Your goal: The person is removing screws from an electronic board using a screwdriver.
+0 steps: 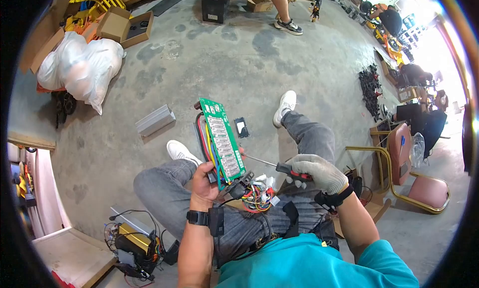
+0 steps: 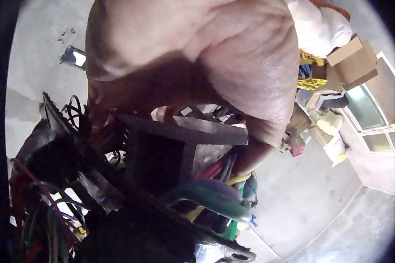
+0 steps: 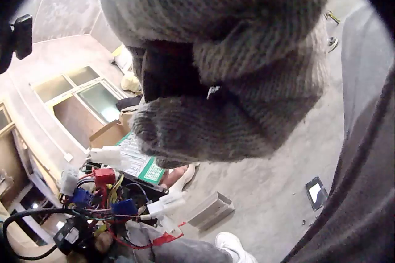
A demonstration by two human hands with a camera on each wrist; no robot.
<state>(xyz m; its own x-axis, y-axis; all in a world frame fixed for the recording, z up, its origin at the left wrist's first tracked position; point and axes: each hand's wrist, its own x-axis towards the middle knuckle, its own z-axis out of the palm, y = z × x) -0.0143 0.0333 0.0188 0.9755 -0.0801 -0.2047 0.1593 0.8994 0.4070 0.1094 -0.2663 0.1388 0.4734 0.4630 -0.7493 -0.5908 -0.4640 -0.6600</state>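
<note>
A wide concrete floor [image 1: 239, 63] fills the head view, with the seated person's knees [image 1: 164, 183] spread so that the lap works as a bench. Bulging white plastic bags [image 1: 82, 68] lie well off to the left by cardboard boxes, and a gold-framed chair [image 1: 409, 163] stands near on the right. They are out of reach and seem merely stored. A ribbed aluminium casing [image 1: 155, 120] lies on the floor ahead of the left foot, empty as far as I can see. It is probably set aside there to leave the lap free. The green circuit board [image 1: 223, 141] is in the air above the left knee, standing nearly on end with its component face turned toward the right side. This likely keeps the row of parts in plain sight and open to the tool. The bare left hand [image 1: 204, 180] grips the board's lower end, with the fingers wrapped round the edge where the thick cables leave it. The left wrist view shows the palm closed against that dark end. The gloved right hand [image 1: 319, 173] is curled tight round the red-and-black handle of a screwdriver [image 1: 272, 164]. Its thin shaft runs across to meet the board's right edge about halfway up, and the level angle suggests prying or steadying rather than turning. A wire bundle [image 1: 257, 190] of coloured leads and white plugs hangs from the board's foot onto the lap, slack and between the two hands. A small black plate [image 1: 241, 128] lies on the floor just beyond the board.
</note>
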